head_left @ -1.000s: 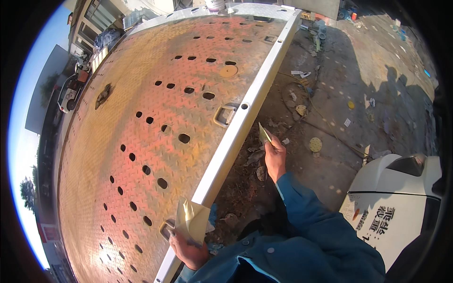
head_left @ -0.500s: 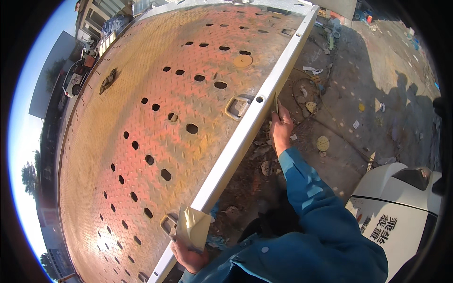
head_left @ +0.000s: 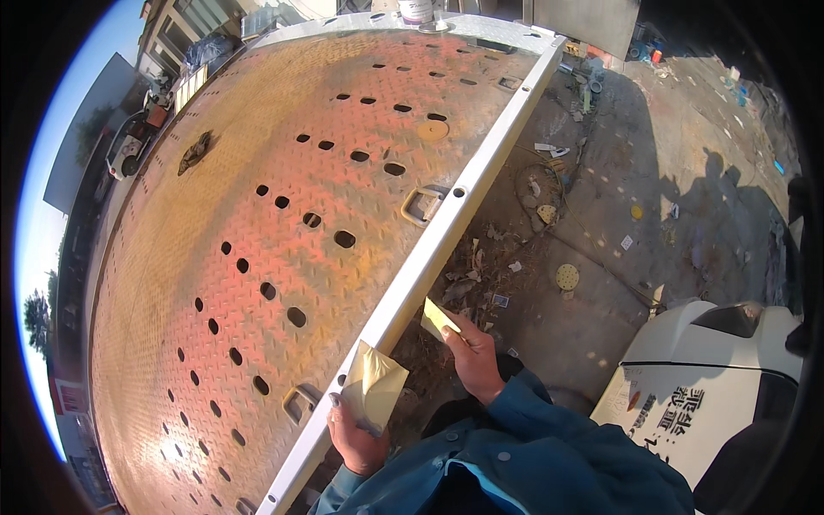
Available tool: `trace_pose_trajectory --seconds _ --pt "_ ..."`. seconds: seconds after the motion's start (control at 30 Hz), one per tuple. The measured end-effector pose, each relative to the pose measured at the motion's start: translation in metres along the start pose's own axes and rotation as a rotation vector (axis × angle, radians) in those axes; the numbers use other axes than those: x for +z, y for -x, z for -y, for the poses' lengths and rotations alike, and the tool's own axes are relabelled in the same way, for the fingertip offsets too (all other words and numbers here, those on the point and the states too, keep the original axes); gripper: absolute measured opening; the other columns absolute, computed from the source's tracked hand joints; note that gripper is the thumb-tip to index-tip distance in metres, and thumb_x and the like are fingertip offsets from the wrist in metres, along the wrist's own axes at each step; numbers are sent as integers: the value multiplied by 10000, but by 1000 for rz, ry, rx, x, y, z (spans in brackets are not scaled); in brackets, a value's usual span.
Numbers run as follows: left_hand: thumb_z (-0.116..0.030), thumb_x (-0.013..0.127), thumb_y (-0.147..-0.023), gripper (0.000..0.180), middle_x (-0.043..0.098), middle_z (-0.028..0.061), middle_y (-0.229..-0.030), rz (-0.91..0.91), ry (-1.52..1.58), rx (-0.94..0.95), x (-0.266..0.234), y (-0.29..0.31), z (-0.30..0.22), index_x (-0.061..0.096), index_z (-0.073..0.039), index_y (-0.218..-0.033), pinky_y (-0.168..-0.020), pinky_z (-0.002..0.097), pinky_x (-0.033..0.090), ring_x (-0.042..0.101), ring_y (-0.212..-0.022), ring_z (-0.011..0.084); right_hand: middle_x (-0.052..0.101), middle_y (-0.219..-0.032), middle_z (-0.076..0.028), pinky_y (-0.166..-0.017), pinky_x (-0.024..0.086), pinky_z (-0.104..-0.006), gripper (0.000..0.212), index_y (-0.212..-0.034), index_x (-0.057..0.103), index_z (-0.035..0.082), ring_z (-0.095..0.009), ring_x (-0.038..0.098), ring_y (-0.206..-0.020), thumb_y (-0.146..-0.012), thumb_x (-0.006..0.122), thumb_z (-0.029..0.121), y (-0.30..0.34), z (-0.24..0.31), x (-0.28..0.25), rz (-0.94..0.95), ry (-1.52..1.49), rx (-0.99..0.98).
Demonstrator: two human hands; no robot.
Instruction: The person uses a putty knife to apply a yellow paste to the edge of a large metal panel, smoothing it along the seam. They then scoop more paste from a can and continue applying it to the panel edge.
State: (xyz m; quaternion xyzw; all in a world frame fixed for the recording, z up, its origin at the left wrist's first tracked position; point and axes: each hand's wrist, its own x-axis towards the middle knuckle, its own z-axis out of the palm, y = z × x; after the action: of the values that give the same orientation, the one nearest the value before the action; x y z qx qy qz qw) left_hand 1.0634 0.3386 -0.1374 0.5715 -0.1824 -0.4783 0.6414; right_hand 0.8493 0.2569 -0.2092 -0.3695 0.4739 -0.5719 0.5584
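My left hand [head_left: 356, 445] grips the lower edge of a flat plate [head_left: 371, 410] with a smeared, cream-coloured paste [head_left: 380, 378] on it. That plate stands tilted beside a white rail [head_left: 403, 283] along the edge of a metal deck, partly overlapping it. In my right hand [head_left: 477, 359], fingers and thumb pinch a thin, pale yellow flat blade [head_left: 439, 319], which looks like a putty spreader. The blade is near the rail's outer side, to the right of the plate; whether it touches the rail I cannot tell.
A worn red-and-yellow tread-plate deck [head_left: 283, 232] with rows of oval holes fills the left. Metal loops [head_left: 422, 206] sit near the rail. A white vehicle [head_left: 678, 386] stands at lower right. Litter and a cable [head_left: 601, 268] lie on the ground. A bucket [head_left: 416, 10] stands at the far end.
My right hand has come back from farther along the rail toward my body, the spreader with it. My left hand and the plate have shifted slightly up and right.
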Motion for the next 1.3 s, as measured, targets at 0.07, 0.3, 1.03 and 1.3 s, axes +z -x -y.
trace_pose_trajectory --seconds 0.07,0.3,1.03,1.3 --pt "-406 534 -1203 483 721 179 -1332 122 106 -75 20 2 -2 615 4 -1446 -1034 479 610 746 -1185 309 742 -1464 -106 -1123 546 -326 403 -1575 651 0 -157 672 -1336 -1188 601 100 7 47 -3 112 -90 -39" --pt "-457 537 -1197 575 741 172 -1447 271 336 -113 49 -2 0 607 23 -1506 -1152 492 552 724 -1316 329 749 -1408 -191 -1060 587 -374 370 -1519 693 3 -312 742 -1292 -1158 652 74 26 101 -5 445 268 -372" --pt "-522 558 -1182 591 730 147 -1413 34 249 65 31 11 -31 526 -98 -1593 -1048 470 642 756 -1246 312 721 -1500 -111 -1123 544 -390 396 -1557 700 62 -245 677 -1357 -1173 602 64 -268 -14 -104 -489 158 -254" --pt "-528 560 -1155 698 717 230 -1443 -14 236 36 13 5 -31 558 59 -1533 -1136 557 586 740 -1281 396 671 -1530 -138 -1181 542 -398 540 -1593 656 57 -303 653 -1409 -1077 618 -98 -143 -49 -25 -304 289 -428"
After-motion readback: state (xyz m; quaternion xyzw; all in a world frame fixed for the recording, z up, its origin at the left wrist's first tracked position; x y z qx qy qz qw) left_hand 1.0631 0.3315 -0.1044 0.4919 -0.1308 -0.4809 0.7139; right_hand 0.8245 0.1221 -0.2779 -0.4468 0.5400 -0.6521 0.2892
